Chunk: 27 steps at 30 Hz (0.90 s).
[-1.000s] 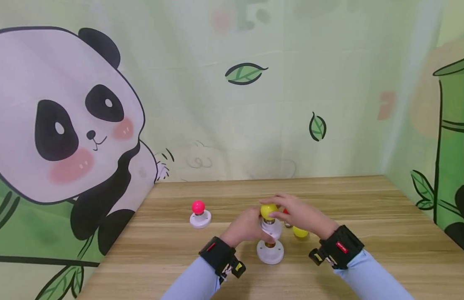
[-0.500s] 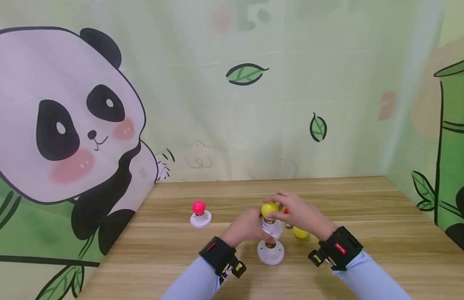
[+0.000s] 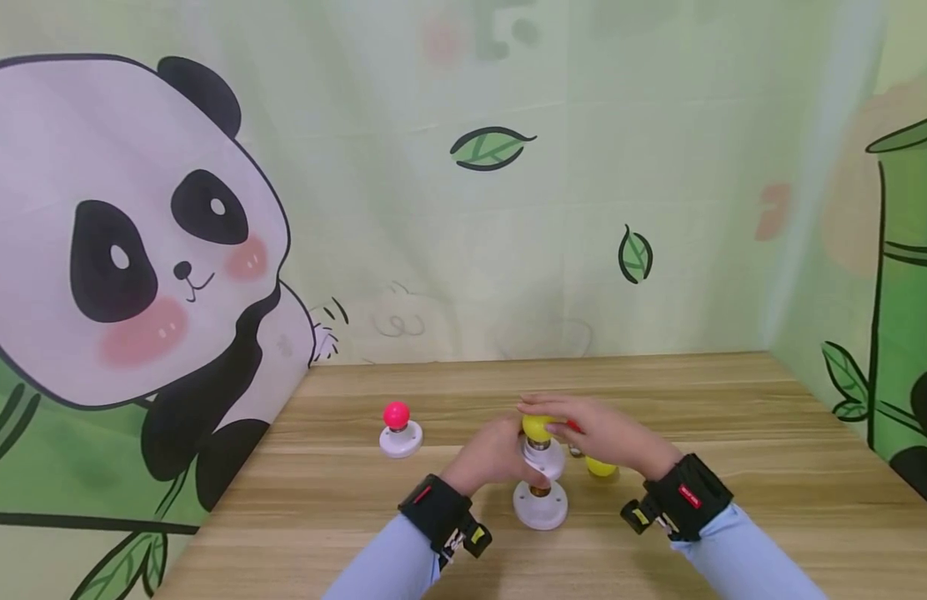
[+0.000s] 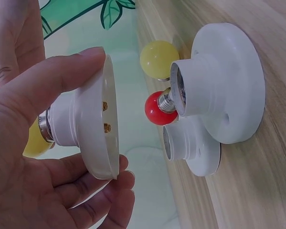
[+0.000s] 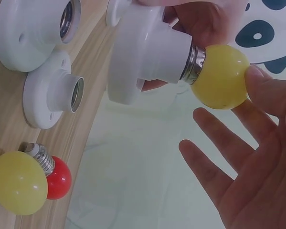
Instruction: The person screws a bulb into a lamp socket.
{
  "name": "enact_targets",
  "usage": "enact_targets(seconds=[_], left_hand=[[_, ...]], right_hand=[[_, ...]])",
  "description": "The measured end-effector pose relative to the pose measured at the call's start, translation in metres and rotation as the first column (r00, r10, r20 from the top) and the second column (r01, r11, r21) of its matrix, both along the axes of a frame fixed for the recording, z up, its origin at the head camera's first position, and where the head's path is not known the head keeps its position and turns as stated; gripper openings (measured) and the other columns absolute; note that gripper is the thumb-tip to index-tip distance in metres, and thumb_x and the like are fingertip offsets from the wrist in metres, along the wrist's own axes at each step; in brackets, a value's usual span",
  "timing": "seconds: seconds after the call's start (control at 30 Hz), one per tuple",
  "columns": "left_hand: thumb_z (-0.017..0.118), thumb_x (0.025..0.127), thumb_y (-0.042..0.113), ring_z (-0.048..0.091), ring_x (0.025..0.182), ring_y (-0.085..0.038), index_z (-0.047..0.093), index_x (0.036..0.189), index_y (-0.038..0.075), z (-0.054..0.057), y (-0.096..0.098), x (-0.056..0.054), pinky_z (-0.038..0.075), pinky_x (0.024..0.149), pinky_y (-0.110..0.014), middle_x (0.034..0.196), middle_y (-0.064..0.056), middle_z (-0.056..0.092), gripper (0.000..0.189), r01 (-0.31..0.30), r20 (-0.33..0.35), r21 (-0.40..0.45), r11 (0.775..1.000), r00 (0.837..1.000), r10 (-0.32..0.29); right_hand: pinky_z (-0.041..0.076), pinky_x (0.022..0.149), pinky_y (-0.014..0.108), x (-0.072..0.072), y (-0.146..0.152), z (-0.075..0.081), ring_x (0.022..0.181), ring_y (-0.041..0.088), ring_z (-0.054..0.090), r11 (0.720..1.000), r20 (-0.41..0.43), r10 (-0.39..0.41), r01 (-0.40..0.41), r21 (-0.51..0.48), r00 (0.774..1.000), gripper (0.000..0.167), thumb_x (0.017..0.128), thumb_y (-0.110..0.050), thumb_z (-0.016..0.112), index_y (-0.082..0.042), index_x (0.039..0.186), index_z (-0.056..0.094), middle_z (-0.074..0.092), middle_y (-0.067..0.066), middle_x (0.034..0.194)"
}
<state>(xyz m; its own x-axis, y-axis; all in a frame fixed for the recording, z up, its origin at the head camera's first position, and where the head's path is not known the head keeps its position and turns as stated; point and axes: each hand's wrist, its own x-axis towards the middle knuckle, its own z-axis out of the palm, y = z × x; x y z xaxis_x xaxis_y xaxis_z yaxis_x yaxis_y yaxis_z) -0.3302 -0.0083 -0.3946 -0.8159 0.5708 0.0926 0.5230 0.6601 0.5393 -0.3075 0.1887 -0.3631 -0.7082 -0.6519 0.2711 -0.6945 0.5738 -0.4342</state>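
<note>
Above the table, my left hand (image 3: pixel 493 454) grips a white lamp socket (image 4: pixel 95 119) by the rim of its base, thumb on one side and fingers on the other. A yellow light bulb (image 5: pixel 221 76) sits in that socket, with part of its metal screw base showing. My right hand (image 3: pixel 609 429) holds the bulb's round glass between thumb and index finger, and its other fingers stretch out apart from it. The underside of the held base shows brass screws (image 4: pixel 107 128) in the left wrist view.
Below the hands stands a white socket (image 3: pixel 540 510), with a smaller socket (image 4: pixel 200 148) behind it. A loose yellow bulb (image 3: pixel 601 465) and a red bulb (image 5: pixel 60 179) lie to the right. Leftward, a pink bulb (image 3: pixel 396 415) sits in its own socket (image 3: pixel 401 442).
My right hand's fingers have straightened and shifted slightly around the yellow bulb, and its wrist has moved a little right. My left hand and the socket stay in place.
</note>
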Motion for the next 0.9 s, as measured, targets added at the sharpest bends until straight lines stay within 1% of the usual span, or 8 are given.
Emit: enact_targets(seconds=[0.07,0.27,0.5,0.77,0.9], left_hand=[[0.092,0.060,0.028,0.062,0.096,-0.014,0.058,0.126,0.012,-0.0008,0.0000,-0.0001,0.050,0.085,-0.030,0.113,0.000,0.067,0.076,0.002,0.001,0.000,1.000,1.000,-0.002],[0.092,0.060,0.028,0.062,0.096,-0.014,0.057,0.126,0.013,-0.0029,0.0006,-0.0003,0.050,0.086,-0.030,0.113,0.000,0.067,0.077,-0.001,-0.003,0.002,1.000,1.000,0.001],[0.092,0.060,0.029,0.062,0.099,-0.014,0.057,0.127,0.013,-0.0011,-0.0002,0.0011,0.050,0.087,-0.031,0.114,0.000,0.067,0.077,-0.006,-0.012,-0.009,1.000,1.000,0.006],[0.092,0.060,0.028,0.062,0.096,-0.014,0.058,0.126,0.013,-0.0004,-0.0001,0.0024,0.050,0.084,-0.030,0.112,0.000,0.067,0.076,-0.008,-0.002,-0.013,1.000,1.000,0.008],[0.092,0.059,0.027,0.062,0.097,-0.015,0.057,0.127,0.013,-0.0009,-0.0003,0.0025,0.050,0.085,-0.031,0.113,0.000,0.067,0.077,-0.009,0.004,-0.004,1.000,1.000,0.009]], right_hand=[[0.039,0.106,0.048,-0.0002,0.0001,-0.0009,0.136,0.030,0.043,1.000,0.002,0.002,-0.002,-0.006,1.000,0.042,0.099,-0.010,0.052,-0.017,0.141,0.051,0.046,0.006,0.148],[0.041,0.104,0.051,-0.0018,0.0004,-0.0030,0.133,0.033,0.046,1.000,-0.041,0.022,-0.022,-0.011,0.999,0.042,0.098,-0.007,0.053,-0.015,0.140,0.052,0.049,0.009,0.145],[0.040,0.106,0.048,-0.0014,-0.0003,-0.0032,0.135,0.031,0.044,1.000,-0.007,0.012,-0.012,-0.013,1.000,0.041,0.099,-0.009,0.052,-0.016,0.139,0.052,0.048,0.008,0.146],[0.040,0.105,0.049,-0.0019,-0.0011,-0.0045,0.133,0.033,0.046,0.999,-0.025,0.027,-0.027,-0.017,0.999,0.041,0.098,-0.007,0.052,-0.015,0.139,0.053,0.050,0.010,0.144],[0.042,0.104,0.047,-0.0022,-0.0018,-0.0043,0.131,0.030,0.048,1.000,-0.012,0.009,-0.009,-0.017,1.000,0.040,0.099,-0.010,0.052,-0.016,0.138,0.053,0.051,0.008,0.143]])
